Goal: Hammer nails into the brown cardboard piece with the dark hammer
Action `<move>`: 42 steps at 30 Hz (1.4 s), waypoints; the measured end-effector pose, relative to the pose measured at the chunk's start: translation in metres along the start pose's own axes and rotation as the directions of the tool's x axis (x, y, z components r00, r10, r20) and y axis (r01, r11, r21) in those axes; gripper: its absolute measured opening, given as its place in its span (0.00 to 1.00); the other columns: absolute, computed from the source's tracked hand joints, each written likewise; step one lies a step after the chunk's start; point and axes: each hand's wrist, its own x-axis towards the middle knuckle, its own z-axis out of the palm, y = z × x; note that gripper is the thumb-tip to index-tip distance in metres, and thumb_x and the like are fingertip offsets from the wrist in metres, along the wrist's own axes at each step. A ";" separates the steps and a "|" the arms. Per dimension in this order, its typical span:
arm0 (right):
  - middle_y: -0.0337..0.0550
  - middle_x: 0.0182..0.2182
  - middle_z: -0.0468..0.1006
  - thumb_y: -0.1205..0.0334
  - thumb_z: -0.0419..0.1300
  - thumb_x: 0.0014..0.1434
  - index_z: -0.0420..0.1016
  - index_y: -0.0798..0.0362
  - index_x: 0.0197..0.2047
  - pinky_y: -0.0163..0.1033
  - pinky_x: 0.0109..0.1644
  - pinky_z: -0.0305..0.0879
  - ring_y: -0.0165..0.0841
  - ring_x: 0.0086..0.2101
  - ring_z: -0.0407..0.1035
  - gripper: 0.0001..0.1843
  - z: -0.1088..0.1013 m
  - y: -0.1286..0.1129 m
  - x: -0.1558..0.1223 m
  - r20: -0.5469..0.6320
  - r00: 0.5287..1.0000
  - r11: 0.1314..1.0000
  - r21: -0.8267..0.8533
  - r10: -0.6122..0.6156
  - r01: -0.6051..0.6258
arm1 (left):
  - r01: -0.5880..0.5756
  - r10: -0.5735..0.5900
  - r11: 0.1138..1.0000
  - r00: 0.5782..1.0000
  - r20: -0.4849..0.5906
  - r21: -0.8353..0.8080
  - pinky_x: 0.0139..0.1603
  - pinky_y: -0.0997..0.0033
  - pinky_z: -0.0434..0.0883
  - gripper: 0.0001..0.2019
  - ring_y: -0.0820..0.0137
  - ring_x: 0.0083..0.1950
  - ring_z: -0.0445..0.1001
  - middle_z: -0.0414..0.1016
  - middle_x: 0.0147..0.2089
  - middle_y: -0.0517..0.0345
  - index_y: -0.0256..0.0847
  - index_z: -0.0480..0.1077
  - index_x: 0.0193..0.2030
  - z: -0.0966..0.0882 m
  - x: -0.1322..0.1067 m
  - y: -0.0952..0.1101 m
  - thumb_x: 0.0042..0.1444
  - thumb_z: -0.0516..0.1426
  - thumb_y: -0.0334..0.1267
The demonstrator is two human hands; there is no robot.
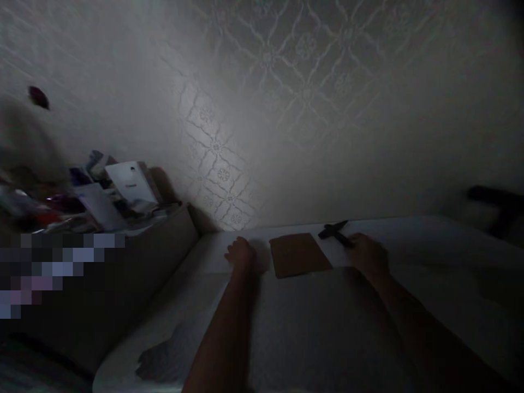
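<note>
A flat brown square that looks like cardboard (301, 255) lies on the white table between my two hands. My left hand (240, 252) is just left of it, fingers loosely bent and a little apart, with nothing visible in them. On the other side, my right hand (368, 255) is wrapped round the handle of a dark hammer (335, 233). Its head points away from me and to the left, close to the square's far right corner. The dim light hides fine detail on both hands.
A patterned wall (286, 136) rises behind the table (229, 338). On the left stands a dark cabinet (164, 262) topped with a white box (133, 183) and clutter. A grey patch (164, 357) marks the near left tabletop. A blurred dark object (497, 199) is at far right.
</note>
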 end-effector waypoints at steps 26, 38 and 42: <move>0.60 0.36 0.78 0.66 0.51 0.56 0.77 0.60 0.42 0.42 0.36 0.65 0.45 0.37 0.74 0.16 0.005 0.003 0.002 0.063 0.993 0.986 -0.130 -0.097 0.104 | -0.061 0.063 0.998 0.997 -0.052 0.033 0.50 0.58 0.65 0.14 0.57 0.53 0.72 0.77 0.47 0.40 0.38 0.73 0.45 0.009 0.011 -0.007 0.58 0.48 0.33; 0.56 0.52 0.72 0.67 0.47 0.60 0.71 0.58 0.54 0.47 0.54 0.63 0.42 0.52 0.66 0.21 0.006 -0.035 -0.021 -0.045 0.875 0.870 0.087 -0.483 0.485 | -0.151 0.162 0.982 0.982 -0.101 0.110 0.51 0.55 0.64 0.15 0.54 0.54 0.71 0.76 0.48 0.38 0.36 0.72 0.47 0.015 0.014 -0.007 0.58 0.48 0.32; 0.54 0.59 0.67 0.63 0.45 0.64 0.67 0.58 0.59 0.48 0.62 0.56 0.40 0.59 0.60 0.23 0.023 -0.051 -0.034 0.092 0.727 0.726 0.225 -0.680 0.650 | -0.148 0.155 0.985 0.985 -0.071 0.090 0.50 0.57 0.65 0.14 0.55 0.53 0.72 0.76 0.48 0.40 0.38 0.73 0.45 0.014 0.013 -0.006 0.58 0.49 0.33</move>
